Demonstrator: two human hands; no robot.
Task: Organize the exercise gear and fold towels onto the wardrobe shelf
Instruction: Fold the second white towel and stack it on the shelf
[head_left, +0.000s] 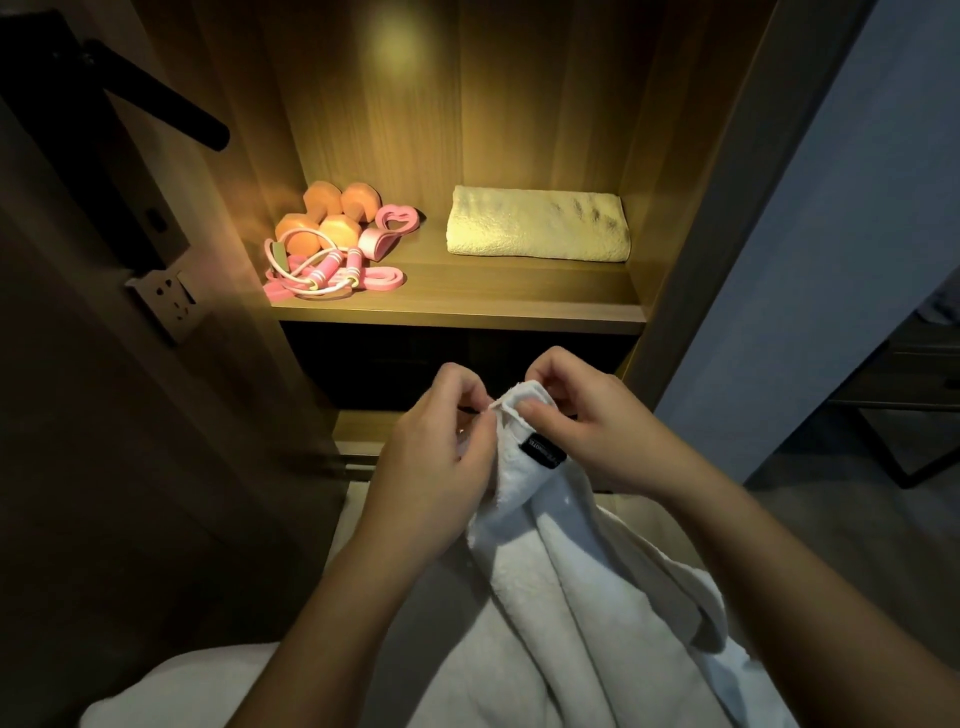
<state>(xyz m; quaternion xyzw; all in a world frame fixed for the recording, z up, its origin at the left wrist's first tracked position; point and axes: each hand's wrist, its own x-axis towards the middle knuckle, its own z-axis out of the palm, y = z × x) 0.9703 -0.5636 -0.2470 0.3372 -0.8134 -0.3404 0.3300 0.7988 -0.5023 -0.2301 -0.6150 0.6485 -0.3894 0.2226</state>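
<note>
A white towel (576, 587) with a small black label hangs bunched in front of me, below the lit wardrobe shelf (457, 306). My left hand (436, 457) pinches its top edge from the left. My right hand (587, 431) pinches the same corner from the right, just above the label. On the shelf lies a folded cream towel (537, 223) at the right. At the shelf's left sit two orange dumbbells (324, 218), a pink skipping rope (322, 273), pink bands (382, 278) and a pink heart-shaped grip (397, 221).
A dark door with a black lever handle (156, 98) stands open at the left. A wall socket (169, 301) sits below it. Under the shelf is a dark compartment (395, 364). A pale wall (810, 312) rises at the right, with dark furniture beyond it.
</note>
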